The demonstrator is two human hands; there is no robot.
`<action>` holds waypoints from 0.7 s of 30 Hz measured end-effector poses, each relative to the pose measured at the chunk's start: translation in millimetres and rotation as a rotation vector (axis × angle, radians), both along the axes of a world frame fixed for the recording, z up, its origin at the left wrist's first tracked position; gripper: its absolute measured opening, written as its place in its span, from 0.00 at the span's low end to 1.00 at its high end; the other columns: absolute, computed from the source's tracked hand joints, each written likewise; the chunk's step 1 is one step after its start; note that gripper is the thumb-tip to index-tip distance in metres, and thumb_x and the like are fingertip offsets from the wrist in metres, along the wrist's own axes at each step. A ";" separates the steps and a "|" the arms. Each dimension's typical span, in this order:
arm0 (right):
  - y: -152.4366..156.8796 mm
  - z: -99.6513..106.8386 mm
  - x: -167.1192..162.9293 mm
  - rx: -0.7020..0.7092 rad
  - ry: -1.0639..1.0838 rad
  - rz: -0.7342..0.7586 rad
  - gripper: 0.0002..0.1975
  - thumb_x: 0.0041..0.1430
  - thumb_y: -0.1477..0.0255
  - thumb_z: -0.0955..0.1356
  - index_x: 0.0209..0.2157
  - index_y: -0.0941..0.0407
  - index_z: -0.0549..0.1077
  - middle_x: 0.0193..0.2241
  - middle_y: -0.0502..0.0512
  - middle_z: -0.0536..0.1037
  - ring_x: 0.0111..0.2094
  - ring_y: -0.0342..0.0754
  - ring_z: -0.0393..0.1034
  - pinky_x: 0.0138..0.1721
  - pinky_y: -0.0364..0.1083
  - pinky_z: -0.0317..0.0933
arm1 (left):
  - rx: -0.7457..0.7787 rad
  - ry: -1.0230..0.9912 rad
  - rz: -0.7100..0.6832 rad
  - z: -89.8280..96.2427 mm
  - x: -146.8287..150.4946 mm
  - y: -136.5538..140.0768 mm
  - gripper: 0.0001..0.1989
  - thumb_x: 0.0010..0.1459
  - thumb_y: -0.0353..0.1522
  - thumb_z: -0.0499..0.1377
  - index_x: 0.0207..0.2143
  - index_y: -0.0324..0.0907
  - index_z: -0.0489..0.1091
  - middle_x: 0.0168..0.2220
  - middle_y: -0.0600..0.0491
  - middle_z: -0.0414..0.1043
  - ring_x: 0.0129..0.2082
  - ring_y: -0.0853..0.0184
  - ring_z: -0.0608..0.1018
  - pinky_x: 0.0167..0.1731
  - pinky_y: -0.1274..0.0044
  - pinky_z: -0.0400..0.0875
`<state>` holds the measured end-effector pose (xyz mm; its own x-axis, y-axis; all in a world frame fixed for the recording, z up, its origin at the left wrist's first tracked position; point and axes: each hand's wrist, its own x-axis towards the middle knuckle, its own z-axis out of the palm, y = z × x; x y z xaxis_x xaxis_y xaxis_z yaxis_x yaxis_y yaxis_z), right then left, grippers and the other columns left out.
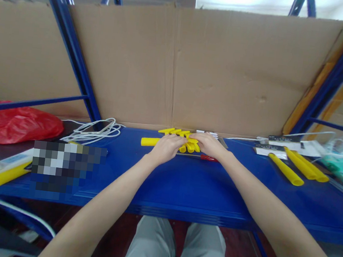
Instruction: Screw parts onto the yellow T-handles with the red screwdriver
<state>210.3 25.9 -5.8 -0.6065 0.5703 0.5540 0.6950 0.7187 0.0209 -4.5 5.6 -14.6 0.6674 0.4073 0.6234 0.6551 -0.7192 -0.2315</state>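
My left hand and my right hand meet near the back of the blue shelf, fingers curled in around small yellow plastic pieces. Both hands seem to grip the same cluster, though the fingers partly hide it. Behind them lies a row of yellow pieces with pointed ends. A yellow tube sticks out to the left of my left hand. Just in front of the pieces lies a screwdriver with a red handle, its shaft pointing left under my left hand.
Several yellow tubes lie at the right beside black-and-white cards and a green-white packet. On the left are a coiled white cable, a red plastic bag and another yellow tube. A cardboard wall stands behind.
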 end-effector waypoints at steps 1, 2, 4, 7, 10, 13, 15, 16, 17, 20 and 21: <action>0.9 -0.2 0.4 -0.016 0.022 -0.005 0.18 0.57 0.81 0.61 0.46 0.55 0.74 0.46 0.58 0.78 0.47 0.50 0.71 0.49 0.50 0.61 | 0.003 -0.005 -0.007 -0.8 0.2 0.7 0.17 0.59 0.24 0.50 0.47 0.41 0.72 0.46 0.48 0.76 0.43 0.63 0.78 0.45 0.68 0.71; 2.2 -0.5 1.0 -0.035 0.055 -0.021 0.16 0.58 0.80 0.61 0.44 0.56 0.74 0.44 0.59 0.78 0.46 0.50 0.72 0.48 0.49 0.62 | 0.003 -0.010 -0.007 -1.4 0.4 1.3 0.18 0.59 0.24 0.50 0.47 0.42 0.72 0.46 0.48 0.76 0.44 0.63 0.77 0.45 0.68 0.71; 5.9 -1.5 3.1 -0.070 0.166 -0.093 0.12 0.60 0.76 0.60 0.41 0.57 0.74 0.40 0.60 0.79 0.41 0.51 0.73 0.43 0.48 0.63 | -0.004 -0.020 0.019 -2.2 0.3 2.0 0.18 0.59 0.23 0.50 0.47 0.42 0.72 0.47 0.48 0.76 0.45 0.63 0.77 0.46 0.68 0.71; 13.8 -4.3 9.0 -0.175 0.362 -0.245 0.10 0.62 0.74 0.60 0.37 0.58 0.72 0.33 0.59 0.79 0.33 0.49 0.73 0.36 0.44 0.63 | -0.028 -0.039 0.094 -2.1 -0.6 1.8 0.17 0.59 0.24 0.50 0.46 0.41 0.73 0.46 0.47 0.76 0.44 0.62 0.77 0.46 0.67 0.71; 20.8 -8.4 15.4 -0.412 0.448 -0.373 0.10 0.61 0.75 0.60 0.35 0.60 0.73 0.26 0.56 0.78 0.26 0.45 0.72 0.29 0.41 0.62 | -0.036 -0.058 0.143 -1.4 -2.1 1.4 0.17 0.59 0.24 0.51 0.45 0.42 0.74 0.45 0.47 0.77 0.43 0.62 0.78 0.46 0.67 0.71; 24.8 -13.2 18.6 -0.546 0.419 -0.518 0.12 0.60 0.77 0.61 0.33 0.63 0.75 0.25 0.58 0.79 0.25 0.45 0.72 0.28 0.40 0.62 | -0.031 -0.074 0.144 -1.0 -2.7 1.2 0.17 0.59 0.24 0.51 0.45 0.41 0.74 0.44 0.47 0.77 0.43 0.62 0.78 0.46 0.66 0.71; 26.4 -16.5 18.6 -0.553 0.375 -0.587 0.13 0.59 0.78 0.61 0.32 0.65 0.77 0.28 0.61 0.80 0.27 0.47 0.73 0.28 0.41 0.63 | -0.034 -0.080 0.135 -1.1 -2.4 1.1 0.17 0.58 0.23 0.51 0.44 0.41 0.74 0.44 0.47 0.77 0.43 0.62 0.78 0.46 0.66 0.71; 27.2 -18.1 18.2 -0.553 0.351 -0.608 0.13 0.58 0.78 0.61 0.33 0.65 0.77 0.29 0.62 0.80 0.28 0.48 0.73 0.29 0.42 0.64 | -0.039 -0.081 0.132 -1.1 -2.1 1.1 0.17 0.58 0.23 0.51 0.44 0.41 0.74 0.45 0.48 0.77 0.43 0.62 0.78 0.46 0.66 0.71; 28.0 -19.6 17.7 -0.554 0.328 -0.623 0.14 0.57 0.80 0.61 0.33 0.66 0.78 0.30 0.62 0.80 0.29 0.49 0.74 0.30 0.43 0.64 | -0.045 -0.082 0.130 -1.1 -1.8 1.1 0.17 0.58 0.23 0.51 0.44 0.41 0.74 0.45 0.48 0.77 0.43 0.62 0.78 0.46 0.67 0.71; 29.9 -22.9 16.1 -0.552 0.274 -0.655 0.15 0.53 0.82 0.61 0.35 0.67 0.78 0.32 0.65 0.80 0.32 0.52 0.74 0.32 0.44 0.65 | -0.065 -0.083 0.131 -1.0 -1.1 0.9 0.17 0.58 0.23 0.52 0.45 0.41 0.74 0.45 0.47 0.77 0.44 0.62 0.78 0.47 0.67 0.71; 30.1 -23.4 15.6 -0.551 0.263 -0.661 0.15 0.53 0.82 0.61 0.36 0.68 0.78 0.31 0.66 0.80 0.32 0.53 0.74 0.33 0.45 0.65 | -0.069 -0.083 0.132 -0.9 -1.1 1.0 0.17 0.58 0.23 0.52 0.45 0.40 0.74 0.45 0.47 0.77 0.44 0.62 0.78 0.47 0.67 0.71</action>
<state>226.0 56.1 -29.2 0.0475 0.9838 0.1730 0.9037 0.0315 -0.4271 -5.5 6.6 -15.5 0.5527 0.5320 0.6415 0.7600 -0.6376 -0.1260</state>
